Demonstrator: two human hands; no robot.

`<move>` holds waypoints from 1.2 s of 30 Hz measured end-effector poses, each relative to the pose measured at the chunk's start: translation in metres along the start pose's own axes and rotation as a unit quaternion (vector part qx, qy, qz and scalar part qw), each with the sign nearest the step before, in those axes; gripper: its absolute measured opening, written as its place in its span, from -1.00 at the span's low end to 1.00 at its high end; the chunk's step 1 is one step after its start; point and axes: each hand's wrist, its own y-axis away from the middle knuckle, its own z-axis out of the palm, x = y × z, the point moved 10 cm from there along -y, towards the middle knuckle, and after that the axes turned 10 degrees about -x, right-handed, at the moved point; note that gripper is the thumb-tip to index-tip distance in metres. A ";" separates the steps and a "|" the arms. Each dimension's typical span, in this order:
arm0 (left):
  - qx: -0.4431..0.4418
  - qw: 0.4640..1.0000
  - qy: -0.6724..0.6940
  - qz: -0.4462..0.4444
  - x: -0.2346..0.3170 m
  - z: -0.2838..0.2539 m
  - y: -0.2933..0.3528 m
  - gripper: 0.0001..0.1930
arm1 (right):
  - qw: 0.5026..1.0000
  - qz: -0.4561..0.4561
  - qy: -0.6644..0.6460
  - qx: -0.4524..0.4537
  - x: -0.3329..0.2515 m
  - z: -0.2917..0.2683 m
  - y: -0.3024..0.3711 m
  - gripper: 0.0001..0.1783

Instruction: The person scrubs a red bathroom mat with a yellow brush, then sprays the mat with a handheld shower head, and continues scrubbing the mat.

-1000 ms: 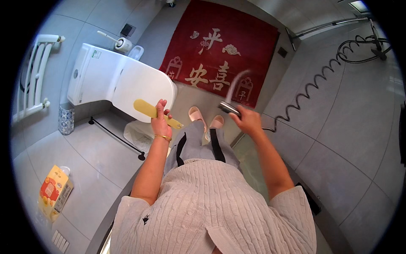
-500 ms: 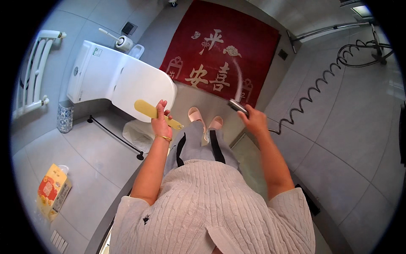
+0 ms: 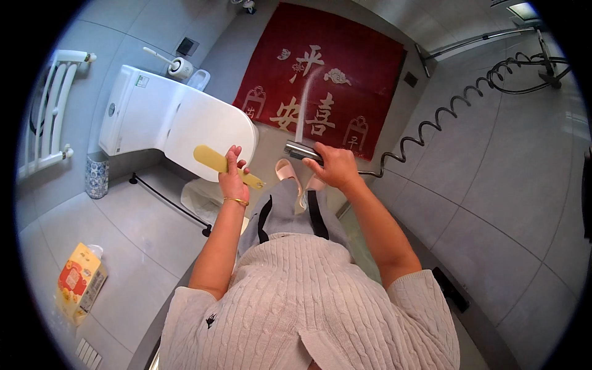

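My right hand grips a silver handheld sprayer, its head pointing left. A stream of water shoots from it onto the red mat on the floor ahead. From the sprayer's handle a dark coiled hose runs to the far right. My left hand is closed round a flat yellow paddle-shaped tool with a narrow handle and a small hole at its end. It looks like the back of a scrub brush; no bristles show. This tool is held above the front of the white toilet.
Left of the toilet are a white towel radiator and a patterned blue-and-white canister. A toilet brush holder stands behind. Below lie a black rail, a white bin bag and a yellow package. Slippers are on my feet.
My right hand has moved left with the sprayer, and the water stream has shifted left across the mat. The coiled hose is stretched further left. My left hand stays nearly in place.
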 end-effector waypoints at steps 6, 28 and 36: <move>0.006 1.000 0.000 0.005 0.004 -0.006 -0.003 -0.54 | 0.997 0.077 -0.007 0.008 0.049 -0.009 0.020 -0.53; -0.002 1.000 0.003 0.005 0.007 -0.007 -0.012 -0.52 | 0.999 0.040 0.019 0.029 0.015 -0.026 -0.010 -0.53; 0.000 1.000 0.007 -0.007 -0.006 -0.015 -0.010 -0.56 | 0.968 0.230 0.048 0.092 0.133 -0.079 0.056 -0.47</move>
